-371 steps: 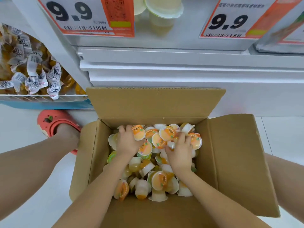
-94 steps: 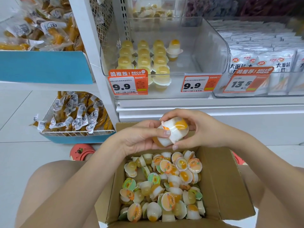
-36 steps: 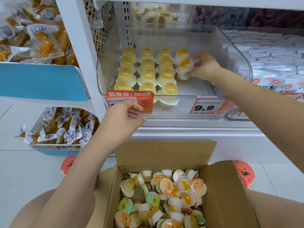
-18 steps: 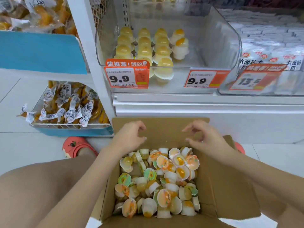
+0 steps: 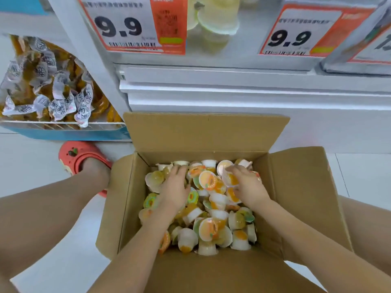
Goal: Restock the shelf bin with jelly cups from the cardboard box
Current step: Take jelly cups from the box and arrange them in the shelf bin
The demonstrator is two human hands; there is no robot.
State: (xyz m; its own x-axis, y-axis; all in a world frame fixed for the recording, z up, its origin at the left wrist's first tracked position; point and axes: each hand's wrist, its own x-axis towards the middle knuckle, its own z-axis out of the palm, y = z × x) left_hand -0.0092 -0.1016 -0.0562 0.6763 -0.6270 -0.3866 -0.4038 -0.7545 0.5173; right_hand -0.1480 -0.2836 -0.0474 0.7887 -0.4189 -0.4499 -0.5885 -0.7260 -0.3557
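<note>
Both hands deep in cardboard box (image 5: 296, 187); left hand (image 5: 176, 186) flat on jelly cups (image 5: 211, 227); right hand (image 5: 247, 185) grip unclear (cups hide fingers); box well stocked, much restocking left.

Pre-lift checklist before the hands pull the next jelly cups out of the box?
1. Brown cardboard box flaps open: ok.
2. Small clear plastic jelly cups left in box: ok, plenty.
3. Left hand on the pile: ok, fingers lie on cups; firm hold cannot tell.
4. Right hand on the pile: ok, curled at an orange-lidded cup; firm hold cannot tell.
5. Room in the clear plastic shelf bin: cannot tell, only its front shows.
6. Path up to bin: ok, nothing between.
</note>
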